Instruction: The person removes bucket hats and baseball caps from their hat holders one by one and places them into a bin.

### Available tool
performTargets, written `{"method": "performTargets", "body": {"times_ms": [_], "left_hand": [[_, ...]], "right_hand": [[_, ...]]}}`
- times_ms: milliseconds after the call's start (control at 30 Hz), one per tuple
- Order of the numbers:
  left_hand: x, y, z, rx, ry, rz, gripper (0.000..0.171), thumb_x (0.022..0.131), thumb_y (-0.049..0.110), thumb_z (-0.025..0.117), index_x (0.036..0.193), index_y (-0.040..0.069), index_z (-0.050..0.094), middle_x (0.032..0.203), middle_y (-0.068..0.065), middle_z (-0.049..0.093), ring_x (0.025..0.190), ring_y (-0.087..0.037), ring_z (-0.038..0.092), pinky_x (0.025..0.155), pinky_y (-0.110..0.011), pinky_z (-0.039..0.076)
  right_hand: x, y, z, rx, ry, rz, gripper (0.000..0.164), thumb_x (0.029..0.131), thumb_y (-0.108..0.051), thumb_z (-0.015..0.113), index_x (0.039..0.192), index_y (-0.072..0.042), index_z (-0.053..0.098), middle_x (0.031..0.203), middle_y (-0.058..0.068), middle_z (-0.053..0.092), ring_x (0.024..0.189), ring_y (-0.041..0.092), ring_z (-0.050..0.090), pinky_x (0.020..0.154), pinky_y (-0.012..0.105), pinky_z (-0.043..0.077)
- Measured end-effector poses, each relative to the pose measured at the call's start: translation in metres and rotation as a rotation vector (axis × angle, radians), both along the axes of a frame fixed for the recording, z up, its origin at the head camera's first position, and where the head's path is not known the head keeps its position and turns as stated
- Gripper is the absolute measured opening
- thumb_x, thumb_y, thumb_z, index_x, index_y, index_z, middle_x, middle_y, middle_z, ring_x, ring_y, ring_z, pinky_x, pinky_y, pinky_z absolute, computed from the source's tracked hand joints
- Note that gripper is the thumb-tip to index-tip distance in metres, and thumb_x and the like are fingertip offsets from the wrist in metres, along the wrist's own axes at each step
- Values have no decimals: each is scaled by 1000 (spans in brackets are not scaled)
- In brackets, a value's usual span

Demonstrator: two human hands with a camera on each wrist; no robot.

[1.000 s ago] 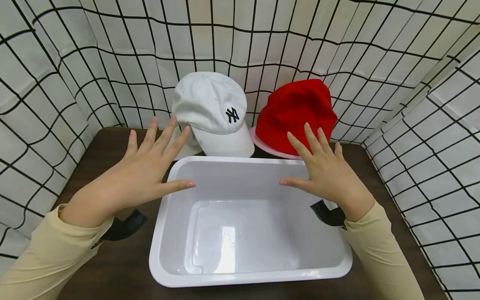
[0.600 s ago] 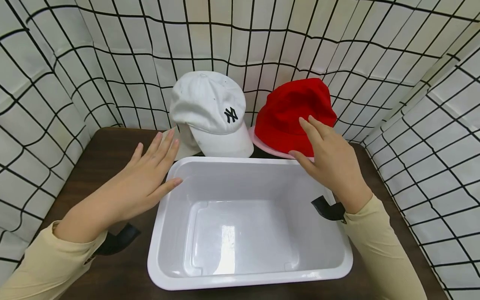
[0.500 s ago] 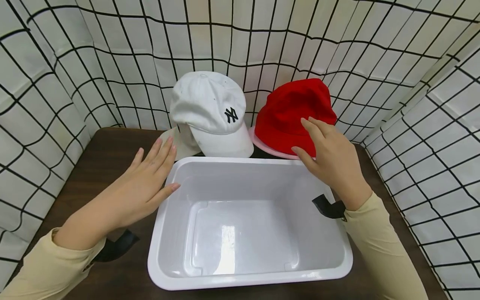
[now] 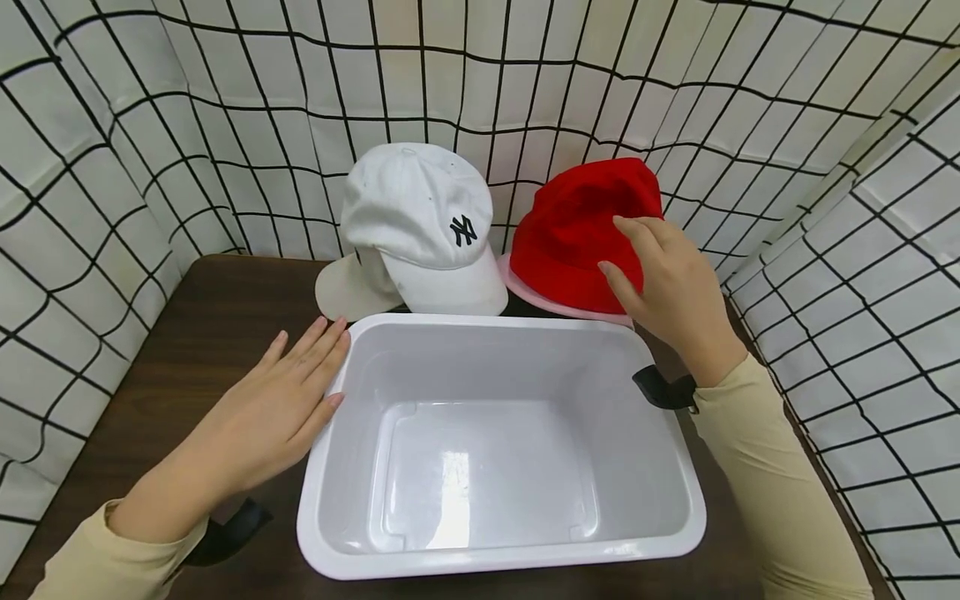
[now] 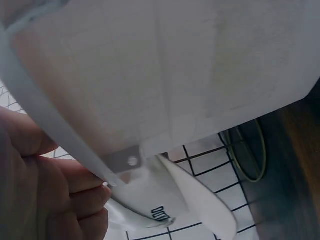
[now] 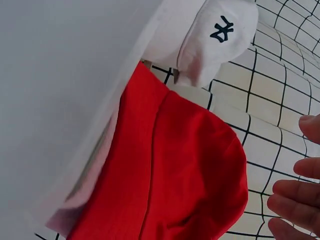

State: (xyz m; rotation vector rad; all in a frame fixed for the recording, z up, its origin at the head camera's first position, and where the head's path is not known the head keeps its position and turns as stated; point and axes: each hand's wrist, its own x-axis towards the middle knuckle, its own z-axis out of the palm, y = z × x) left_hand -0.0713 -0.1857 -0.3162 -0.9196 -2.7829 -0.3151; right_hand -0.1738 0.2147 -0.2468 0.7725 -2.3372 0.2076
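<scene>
A white plastic basin (image 4: 495, 562) stands on the table in front of the hats. My left hand (image 4: 273, 408) lies along its left rim, fingers straight, fingertips right at the back left corner. In the left wrist view the fingers (image 5: 87, 180) are close against the basin's outer edge. Beyond the right rim, my right hand (image 4: 675, 287) hovers beside a red bucket hat (image 4: 566, 229), thumb and fingers spread apart. The right wrist view has a gap between the fingers (image 6: 297, 195) and the red hat. A pink brim (image 4: 555, 307) peeks out below that hat.
Left of the red hat sits a white baseball cap (image 4: 420, 204) with a dark letter logo. A beige cap brim (image 4: 348, 292) sticks out from under it. Black wire grid (image 4: 480, 92) backed with white sheeting encloses the dark wooden table (image 4: 225, 308) at the back and sides.
My left hand has come down and back from in front of the white cap to the basin's left rim. The right hand has moved right and farther out beside the red hat, its fingers less spread.
</scene>
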Motion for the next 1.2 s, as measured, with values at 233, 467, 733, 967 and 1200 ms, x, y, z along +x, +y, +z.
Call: {"method": "performTargets", "body": {"times_ms": [233, 467, 733, 967, 1200], "left_hand": [[2, -2, -6, 21, 6, 16, 57, 100, 26, 42, 146, -4, 27, 154, -15, 19, 142, -30, 14, 115, -43, 3], [4, -2, -7, 36, 4, 13, 57, 100, 24, 42, 146, -4, 25, 154, -17, 20, 143, -29, 12, 115, -41, 2], [2, -1, -7, 40, 21, -1, 56, 100, 24, 41, 147, -3, 25, 155, -12, 17, 142, -30, 14, 115, -40, 3], [3, -1, -8, 38, 19, -2, 56, 101, 24, 40, 147, -3, 24, 155, -14, 17, 143, -26, 9, 115, -38, 1], [3, -2, -9, 54, 12, -1, 57, 100, 24, 40, 147, -3, 23, 155, -14, 17, 143, -29, 12, 115, -39, 2]], "right_hand": [[-21, 1, 8, 51, 8, -14, 44, 84, -12, 67, 122, 7, 56, 118, 25, 58, 105, 40, 55, 88, 51, 48], [-40, -2, 20, 70, -41, -47, 41, 85, -10, 65, 121, 7, 56, 117, 25, 57, 105, 40, 53, 90, 49, 47], [-57, -2, 29, 112, -82, -106, 40, 88, -12, 62, 122, 7, 55, 118, 26, 55, 107, 41, 52, 92, 49, 46], [-70, -4, 37, 89, -231, -180, 44, 90, -15, 59, 128, 6, 51, 127, 24, 50, 115, 40, 48, 96, 51, 43], [-82, -2, 38, -8, -378, -205, 47, 92, -17, 58, 133, 3, 47, 133, 22, 46, 121, 38, 43, 99, 51, 40]]}}
